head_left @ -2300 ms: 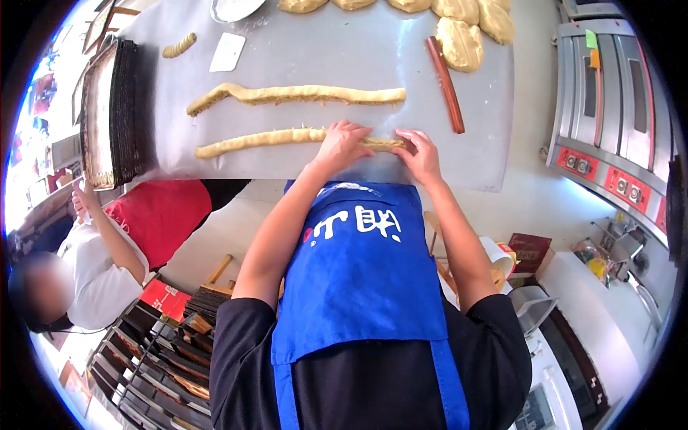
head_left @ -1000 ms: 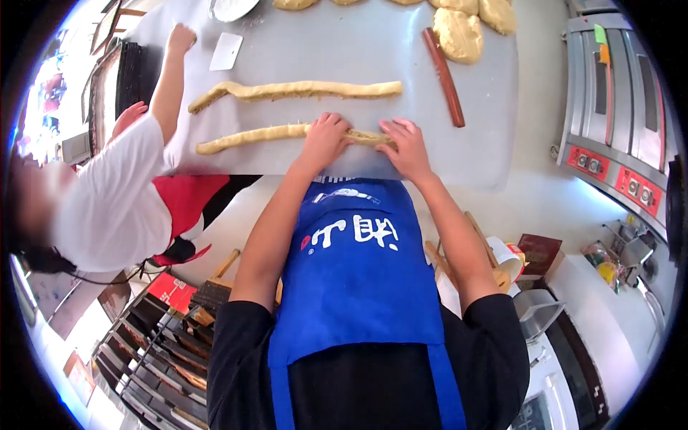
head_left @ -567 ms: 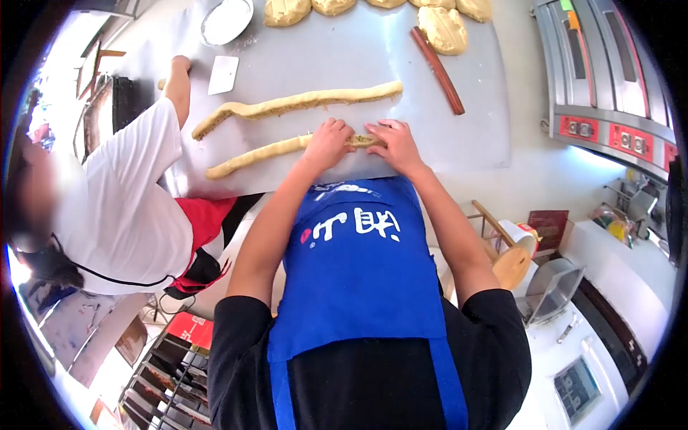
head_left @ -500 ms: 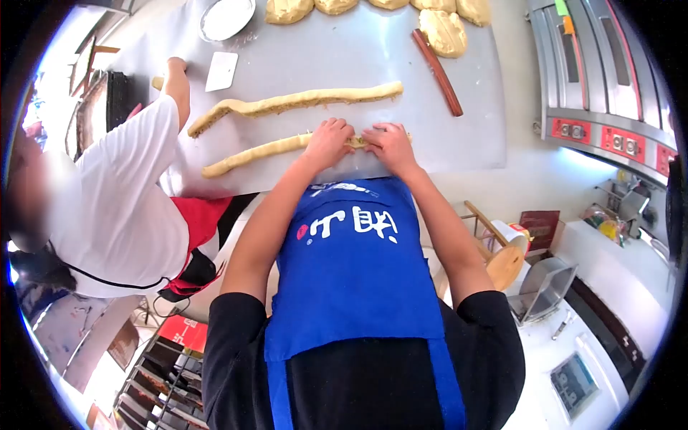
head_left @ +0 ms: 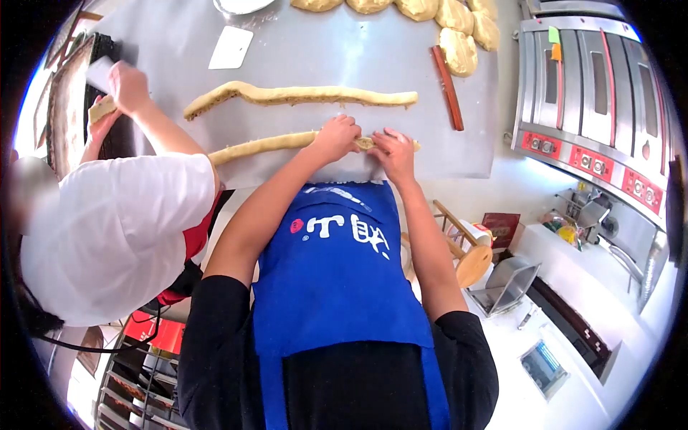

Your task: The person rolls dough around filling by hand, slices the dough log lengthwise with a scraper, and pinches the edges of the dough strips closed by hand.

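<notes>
A long filled dough roll (head_left: 265, 148) lies on the metal table in front of my apron. My left hand (head_left: 338, 135) is closed on its right part, fingers pinching the edge. Just to the right, my right hand (head_left: 395, 152) pinches the same roll near its right end. Between the hands a short stretch of the roll shows filling. Beyond them lies a second long dough roll (head_left: 322, 94), its filling visible along the near side; neither hand touches it.
Several dough pieces (head_left: 457, 51) sit at the far edge, beside a brown rolling pin (head_left: 447, 87). A white scraper (head_left: 230, 48) lies left, near a bowl (head_left: 242, 6). At left, a co-worker (head_left: 129, 215) holds a cut piece (head_left: 102, 109) by a dark tray (head_left: 70, 107). Ovens (head_left: 591, 107) stand right.
The view has shifted slightly. My hands stay on the near roll, with a little more space between them. The co-worker's arm has swung left, off the table, toward the tray.
</notes>
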`<control>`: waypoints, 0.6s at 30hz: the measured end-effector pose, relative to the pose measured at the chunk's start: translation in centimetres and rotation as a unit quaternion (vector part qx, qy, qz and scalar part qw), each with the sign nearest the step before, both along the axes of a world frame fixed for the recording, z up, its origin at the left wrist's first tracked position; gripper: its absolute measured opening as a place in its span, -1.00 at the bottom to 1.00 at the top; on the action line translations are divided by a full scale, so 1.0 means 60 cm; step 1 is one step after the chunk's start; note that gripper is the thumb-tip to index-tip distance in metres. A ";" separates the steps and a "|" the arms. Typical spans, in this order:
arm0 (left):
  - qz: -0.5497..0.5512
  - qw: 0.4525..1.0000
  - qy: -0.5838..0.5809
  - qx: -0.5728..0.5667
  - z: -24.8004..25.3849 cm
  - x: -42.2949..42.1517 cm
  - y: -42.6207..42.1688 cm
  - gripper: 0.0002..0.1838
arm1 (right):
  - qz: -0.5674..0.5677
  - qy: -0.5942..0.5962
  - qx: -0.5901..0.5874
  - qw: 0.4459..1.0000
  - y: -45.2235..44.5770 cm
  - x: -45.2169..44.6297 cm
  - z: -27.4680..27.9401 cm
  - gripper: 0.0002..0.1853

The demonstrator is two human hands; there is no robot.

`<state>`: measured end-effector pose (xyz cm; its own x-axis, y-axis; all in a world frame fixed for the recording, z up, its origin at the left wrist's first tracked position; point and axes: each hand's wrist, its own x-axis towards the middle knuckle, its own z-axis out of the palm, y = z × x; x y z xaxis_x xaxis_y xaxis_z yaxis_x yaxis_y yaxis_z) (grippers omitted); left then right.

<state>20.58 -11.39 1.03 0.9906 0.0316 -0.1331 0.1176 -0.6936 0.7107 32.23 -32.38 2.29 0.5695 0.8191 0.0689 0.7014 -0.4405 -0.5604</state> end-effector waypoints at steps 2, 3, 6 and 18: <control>0.024 0.999 -0.034 -0.025 -0.006 -0.009 -0.002 -0.63 | -0.014 0.014 -0.004 1.000 0.006 0.006 0.009 -0.60; 0.046 0.996 -0.065 -0.049 -0.003 -0.013 0.001 -0.63 | 0.015 -0.002 -0.002 1.000 0.007 0.009 0.005 -0.61; 0.015 0.999 -0.040 -0.006 0.004 -0.019 0.011 -0.59 | 0.036 -0.002 0.015 0.999 0.010 0.009 -0.015 -0.60; 0.080 0.994 -0.006 0.074 0.042 -0.041 0.003 -0.46 | 0.101 0.058 0.034 0.993 0.035 0.013 -0.004 -0.67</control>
<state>18.10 -11.22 3.52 0.9728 0.2070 -0.1044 0.2274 -0.7638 0.6041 33.01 -30.26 2.05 0.4008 0.9134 0.0716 0.7006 -0.2552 -0.6664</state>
